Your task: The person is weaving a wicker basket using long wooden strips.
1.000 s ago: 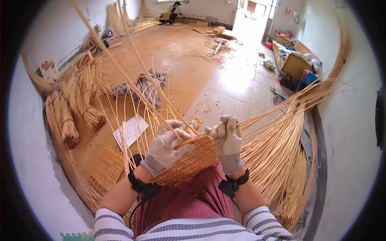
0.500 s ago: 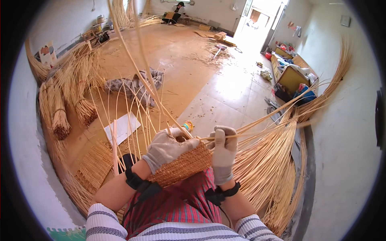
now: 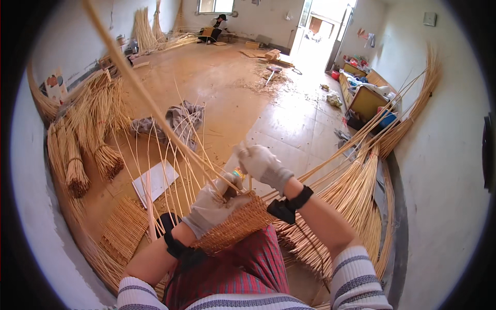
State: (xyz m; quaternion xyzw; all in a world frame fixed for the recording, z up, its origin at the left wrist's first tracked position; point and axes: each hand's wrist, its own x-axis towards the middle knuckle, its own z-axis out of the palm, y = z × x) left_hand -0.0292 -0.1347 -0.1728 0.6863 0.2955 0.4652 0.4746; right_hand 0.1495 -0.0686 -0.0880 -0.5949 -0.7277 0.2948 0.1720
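Observation:
A brown woven wicker panel (image 3: pixel 235 223) rests on my lap, tilted, with long pale rods (image 3: pixel 164 152) fanning from it to the far left. My left hand (image 3: pixel 213 202), in a whitish glove, is closed around the panel's upper edge and the bases of some rods. One thick blurred rod (image 3: pixel 138 93) rises past it toward the upper left. Above the panel's right end, my gloved right hand (image 3: pixel 262 166) is closed, its fingers curled. A short piece of wicker strand shows between it and the weave; the fingertips are partly blurred.
Loose rods (image 3: pixel 341 206) lie in a large heap at my right. Tied bundles (image 3: pixel 77 175) stand by the left wall, near another woven panel (image 3: pixel 124 227), a white sheet (image 3: pixel 155 181) and grey cloth (image 3: pixel 183 121). A person (image 3: pixel 213 30) sits at the back; boxes (image 3: pixel 369 101) line the right.
My right hand has moved up and left from beside the panel's right end to above its edge, turning over. The left hand keeps its hold. The view has shifted slightly.

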